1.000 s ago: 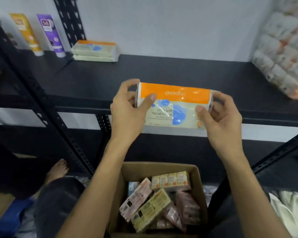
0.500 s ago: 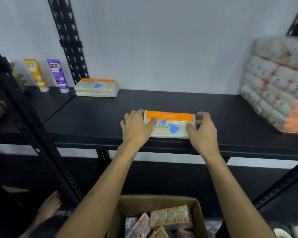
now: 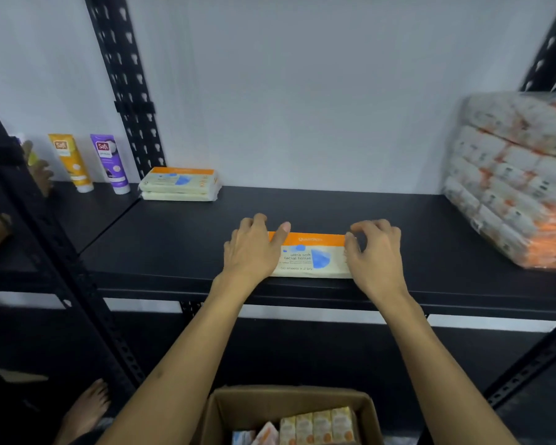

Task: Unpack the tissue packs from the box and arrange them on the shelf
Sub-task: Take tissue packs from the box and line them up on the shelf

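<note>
The tissue pack (image 3: 308, 256) is seen lying flat on the shelf (image 3: 174, 239), close to the front edge, directly between the two hands. Its long axis is laid across the view, from one hand to the other, parallel to the shelf's front edge, with the orange strip on the far side.

The left hand (image 3: 254, 248) is placed over the pack's left end, the thumb laid on the orange strip and the fingers curled round the far corner, so that end is held. The right hand (image 3: 374, 252) is found at the pack's right end, its fingers curled loosely at the end; whether a grip is kept there or the fingertips merely touch cannot be told.

Both hands are about equally near, one at each short end. Two like packs (image 3: 180, 184) are stacked well to the left of the left hand and farther back. A slide along the pack's long axis, leftward and back, is judged to be called for if a row is wanted. More packs are left in the box (image 3: 289, 412), below and between the forearms.
</note>
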`<action>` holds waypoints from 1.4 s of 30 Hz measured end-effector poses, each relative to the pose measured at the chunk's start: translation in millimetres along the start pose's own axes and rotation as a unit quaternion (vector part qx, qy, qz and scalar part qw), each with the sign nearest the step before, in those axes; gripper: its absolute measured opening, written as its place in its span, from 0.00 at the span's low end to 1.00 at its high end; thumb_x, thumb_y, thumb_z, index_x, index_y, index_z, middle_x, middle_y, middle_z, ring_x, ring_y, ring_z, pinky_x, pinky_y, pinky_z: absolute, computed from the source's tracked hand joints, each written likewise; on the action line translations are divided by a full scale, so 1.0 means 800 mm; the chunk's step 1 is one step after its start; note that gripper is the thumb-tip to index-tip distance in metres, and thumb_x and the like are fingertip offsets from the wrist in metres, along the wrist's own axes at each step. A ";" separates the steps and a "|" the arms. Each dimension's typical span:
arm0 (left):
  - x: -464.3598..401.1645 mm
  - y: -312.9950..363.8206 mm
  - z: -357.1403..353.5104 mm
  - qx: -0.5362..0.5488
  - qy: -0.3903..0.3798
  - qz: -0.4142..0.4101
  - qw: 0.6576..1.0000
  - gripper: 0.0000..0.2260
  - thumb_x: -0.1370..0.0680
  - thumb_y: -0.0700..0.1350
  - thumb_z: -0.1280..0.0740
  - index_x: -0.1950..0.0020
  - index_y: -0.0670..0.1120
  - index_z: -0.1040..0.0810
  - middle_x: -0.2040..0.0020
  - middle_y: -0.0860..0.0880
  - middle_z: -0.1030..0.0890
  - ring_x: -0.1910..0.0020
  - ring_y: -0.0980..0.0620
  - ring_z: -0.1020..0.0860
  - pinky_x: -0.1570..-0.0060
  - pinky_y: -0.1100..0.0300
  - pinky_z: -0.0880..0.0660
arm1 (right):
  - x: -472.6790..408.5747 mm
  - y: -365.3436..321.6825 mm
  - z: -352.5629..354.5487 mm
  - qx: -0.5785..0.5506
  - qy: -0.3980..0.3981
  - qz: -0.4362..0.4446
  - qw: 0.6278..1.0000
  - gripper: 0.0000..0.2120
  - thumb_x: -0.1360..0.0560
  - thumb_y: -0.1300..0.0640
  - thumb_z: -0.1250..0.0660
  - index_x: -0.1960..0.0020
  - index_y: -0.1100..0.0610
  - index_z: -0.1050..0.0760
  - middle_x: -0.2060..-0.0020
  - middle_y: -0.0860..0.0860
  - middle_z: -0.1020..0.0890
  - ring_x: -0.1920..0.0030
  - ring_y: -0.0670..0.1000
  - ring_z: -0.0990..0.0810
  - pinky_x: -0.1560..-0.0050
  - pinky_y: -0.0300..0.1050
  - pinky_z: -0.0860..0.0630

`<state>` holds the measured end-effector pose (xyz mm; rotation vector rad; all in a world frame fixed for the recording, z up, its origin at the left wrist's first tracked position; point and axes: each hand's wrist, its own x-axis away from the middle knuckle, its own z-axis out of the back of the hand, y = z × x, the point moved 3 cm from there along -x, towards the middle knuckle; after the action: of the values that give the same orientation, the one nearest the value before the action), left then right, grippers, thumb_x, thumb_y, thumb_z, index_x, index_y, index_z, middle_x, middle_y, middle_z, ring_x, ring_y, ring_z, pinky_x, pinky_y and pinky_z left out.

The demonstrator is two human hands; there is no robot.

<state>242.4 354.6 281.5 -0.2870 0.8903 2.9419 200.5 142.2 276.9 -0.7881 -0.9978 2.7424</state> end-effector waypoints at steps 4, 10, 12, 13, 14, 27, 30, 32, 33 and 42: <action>0.005 0.035 -0.001 -0.063 0.045 -0.163 0.984 0.20 0.14 0.55 0.46 0.27 0.47 0.28 0.27 0.48 0.27 0.27 0.48 0.31 0.29 0.49 0.36 | -0.008 -0.032 -0.009 0.046 0.006 0.114 0.992 0.12 0.17 0.56 0.39 0.48 0.61 0.19 0.48 0.54 0.18 0.43 0.56 0.24 0.45 0.47 0.29; 0.017 0.029 -0.039 -0.177 -0.027 -0.218 0.959 0.21 0.13 0.51 0.50 0.22 0.48 0.34 0.20 0.51 0.36 0.19 0.51 0.44 0.20 0.47 0.49 | 0.001 -0.018 -0.052 0.180 -0.165 0.169 0.955 0.21 0.14 0.52 0.49 0.31 0.60 0.25 0.29 0.55 0.25 0.23 0.55 0.35 0.23 0.51 0.41; 0.018 0.024 -0.041 -0.156 -0.041 -0.215 0.963 0.22 0.13 0.52 0.52 0.20 0.48 0.36 0.20 0.51 0.36 0.19 0.52 0.45 0.20 0.49 0.48 | 0.004 -0.016 -0.051 0.191 -0.166 0.166 0.953 0.23 0.13 0.50 0.52 0.24 0.58 0.32 0.24 0.54 0.31 0.21 0.53 0.38 0.22 0.50 0.45; 0.018 0.021 -0.041 -0.146 -0.047 -0.216 0.964 0.23 0.13 0.53 0.52 0.20 0.48 0.37 0.19 0.51 0.37 0.19 0.53 0.46 0.20 0.50 0.48 | 0.006 -0.015 -0.051 0.193 -0.170 0.163 0.953 0.24 0.13 0.50 0.53 0.22 0.58 0.34 0.23 0.53 0.33 0.21 0.52 0.40 0.21 0.50 0.47; 0.018 0.018 -0.041 -0.142 -0.052 -0.213 0.965 0.23 0.13 0.53 0.52 0.19 0.48 0.39 0.19 0.50 0.39 0.18 0.52 0.47 0.20 0.51 0.49 | 0.007 -0.013 -0.050 0.193 -0.174 0.157 0.953 0.24 0.13 0.50 0.54 0.21 0.58 0.37 0.21 0.53 0.35 0.20 0.51 0.41 0.21 0.49 0.48; 0.023 -0.025 -0.017 -0.021 -0.058 -0.039 0.997 0.26 0.13 0.54 0.55 0.17 0.44 0.50 0.16 0.49 0.53 0.18 0.50 0.58 0.21 0.50 0.53 | -0.001 0.024 -0.019 0.078 -0.220 -0.008 0.972 0.25 0.13 0.52 0.53 0.19 0.62 0.44 0.19 0.54 0.43 0.18 0.53 0.50 0.21 0.49 0.48; 0.025 -0.020 -0.009 -0.063 -0.045 -0.099 0.992 0.26 0.13 0.54 0.56 0.17 0.44 0.48 0.16 0.48 0.51 0.18 0.49 0.57 0.20 0.50 0.56 | -0.003 -0.001 -0.015 0.049 -0.177 0.019 0.983 0.24 0.13 0.52 0.52 0.20 0.63 0.41 0.20 0.55 0.38 0.19 0.54 0.47 0.22 0.48 0.47; 0.026 -0.011 -0.006 -0.111 -0.010 -0.138 0.984 0.26 0.13 0.53 0.56 0.17 0.44 0.46 0.17 0.47 0.49 0.18 0.49 0.57 0.20 0.49 0.58 | -0.004 -0.025 -0.021 0.051 -0.162 0.076 0.983 0.23 0.13 0.53 0.52 0.21 0.63 0.39 0.21 0.55 0.36 0.19 0.54 0.46 0.21 0.47 0.49; 0.027 -0.004 -0.007 -0.118 -0.004 -0.155 0.981 0.25 0.13 0.52 0.55 0.17 0.44 0.46 0.17 0.47 0.48 0.18 0.49 0.56 0.20 0.49 0.58 | -0.005 -0.036 -0.026 0.059 -0.169 0.109 0.978 0.23 0.13 0.53 0.52 0.21 0.62 0.39 0.21 0.55 0.36 0.19 0.53 0.46 0.21 0.48 0.50; 0.019 0.007 -0.037 -0.164 -0.051 -0.209 0.963 0.24 0.13 0.50 0.53 0.18 0.46 0.43 0.18 0.49 0.42 0.18 0.50 0.51 0.20 0.49 0.52 | -0.009 -0.027 -0.065 0.130 -0.271 0.187 0.935 0.24 0.13 0.51 0.53 0.19 0.56 0.42 0.19 0.51 0.40 0.19 0.51 0.47 0.19 0.50 0.51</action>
<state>231.6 333.1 257.3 -0.2928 0.2782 2.6572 231.9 186.2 259.7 -0.1839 -0.5587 3.4325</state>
